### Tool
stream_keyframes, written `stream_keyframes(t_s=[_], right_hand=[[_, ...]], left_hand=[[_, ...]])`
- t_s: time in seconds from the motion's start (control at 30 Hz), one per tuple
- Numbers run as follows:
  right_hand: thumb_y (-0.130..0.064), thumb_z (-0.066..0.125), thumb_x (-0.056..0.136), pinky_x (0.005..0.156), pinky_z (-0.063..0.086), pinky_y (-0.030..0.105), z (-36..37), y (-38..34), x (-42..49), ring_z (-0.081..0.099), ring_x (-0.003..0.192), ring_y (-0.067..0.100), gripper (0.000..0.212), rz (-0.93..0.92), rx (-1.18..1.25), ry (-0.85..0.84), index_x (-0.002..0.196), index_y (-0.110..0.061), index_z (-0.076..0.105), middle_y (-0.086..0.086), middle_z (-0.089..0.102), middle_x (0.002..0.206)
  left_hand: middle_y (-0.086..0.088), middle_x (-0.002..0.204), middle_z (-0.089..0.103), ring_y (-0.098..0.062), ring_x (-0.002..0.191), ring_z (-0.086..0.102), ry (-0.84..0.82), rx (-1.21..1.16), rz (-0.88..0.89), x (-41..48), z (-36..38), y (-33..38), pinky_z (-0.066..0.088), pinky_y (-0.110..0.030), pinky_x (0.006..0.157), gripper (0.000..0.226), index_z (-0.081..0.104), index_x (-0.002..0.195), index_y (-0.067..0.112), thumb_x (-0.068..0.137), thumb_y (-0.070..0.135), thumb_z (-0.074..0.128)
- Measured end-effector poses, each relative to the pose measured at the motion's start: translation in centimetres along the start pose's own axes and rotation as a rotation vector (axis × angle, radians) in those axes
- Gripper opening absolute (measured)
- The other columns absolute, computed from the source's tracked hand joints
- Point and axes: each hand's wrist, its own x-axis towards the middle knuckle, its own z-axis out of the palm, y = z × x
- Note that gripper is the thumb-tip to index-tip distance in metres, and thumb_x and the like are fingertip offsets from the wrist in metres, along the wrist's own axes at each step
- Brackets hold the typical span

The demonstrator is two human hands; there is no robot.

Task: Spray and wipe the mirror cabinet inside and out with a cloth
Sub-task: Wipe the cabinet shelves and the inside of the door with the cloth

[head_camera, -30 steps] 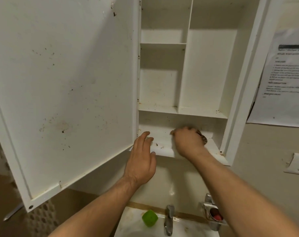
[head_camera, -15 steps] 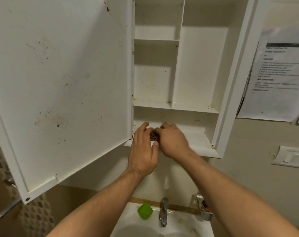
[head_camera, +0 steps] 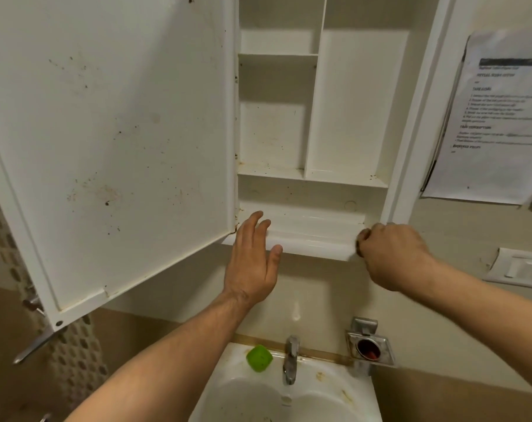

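The white mirror cabinet hangs open on the wall, its shelves bare. Its door is swung out to the left, the inner face speckled with brown stains. My left hand is flat with straight fingers against the front lip of the bottom shelf, near the hinge. My right hand is curled into a fist at the shelf's right end, bunched round a dark cloth of which only a sliver shows at the fingers. No spray bottle is in view.
Below the cabinet are a stained white sink with a metal tap, a green object on the rim and a metal wall holder. A printed sheet and a wall switch are at right.
My right hand has slid with the cloth from the left end of the bottom shelf, beside my left hand, to its right end. The left hand stayed at the shelf's front edge.
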Motion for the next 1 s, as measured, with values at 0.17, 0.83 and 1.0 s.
stream_keyframes(t_s=[0.17, 0.83, 1.0], right_hand=[[-0.016, 0.049, 0.095, 0.065, 0.041, 0.033, -2.1, -4.4, 1.6, 0.061, 0.091, 0.023, 0.027, 0.095, 0.168, -0.039, 0.111, -0.016, 0.070, 0.005, 0.065, 0.102], [-0.044, 0.056, 0.090, 0.059, 0.049, 0.033, -0.4, -1.6, -3.0, 0.055, 0.065, 0.020, 0.023, 0.066, 0.369, -0.048, 0.091, -0.022, 0.061, -0.004, 0.059, 0.077], [-0.010, 0.070, 0.085, 0.059, 0.046, 0.037, 1.4, -1.2, -1.2, 0.054, 0.078, 0.027, 0.027, 0.392, 0.910, 0.602, 0.107, -0.013, 0.054, 0.008, 0.053, 0.108]], left_hand=[[-0.001, 0.161, 0.028, -0.023, 0.148, 0.031, -0.004, 0.018, -0.018, -0.7, -0.3, -0.2, 0.040, -0.044, 0.115, 0.058, 0.041, 0.147, 0.014, 0.104, 0.051, 0.028], [-0.002, 0.160, 0.030, -0.023, 0.147, 0.030, -0.046, -0.039, 0.088, 0.4, 0.7, 2.9, 0.040, -0.050, 0.114, 0.052, 0.043, 0.144, 0.012, 0.102, 0.043, 0.037], [-0.004, 0.159, 0.032, -0.027, 0.146, 0.033, -0.057, -0.010, 0.129, 1.7, 1.0, 2.7, 0.041, -0.052, 0.113, 0.050, 0.046, 0.143, 0.011, 0.103, 0.041, 0.040]])
